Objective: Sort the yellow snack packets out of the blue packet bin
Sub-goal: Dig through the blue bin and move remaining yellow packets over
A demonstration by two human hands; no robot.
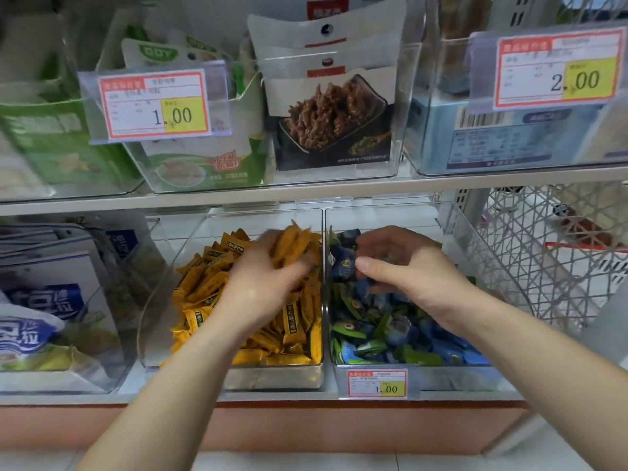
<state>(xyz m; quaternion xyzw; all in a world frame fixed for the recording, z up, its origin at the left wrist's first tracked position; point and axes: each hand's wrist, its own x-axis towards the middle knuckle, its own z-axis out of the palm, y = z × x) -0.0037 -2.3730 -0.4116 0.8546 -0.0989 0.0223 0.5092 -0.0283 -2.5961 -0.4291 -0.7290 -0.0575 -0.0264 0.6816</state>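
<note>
Two clear bins stand side by side on the lower shelf. The left bin (pixel 272 375) is heaped with yellow snack packets (pixel 204 290). The right bin (pixel 455 232) holds blue and green packets (pixel 390 334). My left hand (pixel 261 280) hovers over the yellow bin and grips a blurred bunch of yellow packets (pixel 292 244). My right hand (pixel 404 263) reaches into the blue bin, fingers curled among the blue packets; what it holds, if anything, is hidden.
A price tag (pixel 377 383) reading 1.00 sits on the blue bin's front. A bin of blue-and-white bags (pixel 51 300) stands at the left. A white wire rack (pixel 543 266) is at the right. The upper shelf (pixel 306 190) carries more bins close above.
</note>
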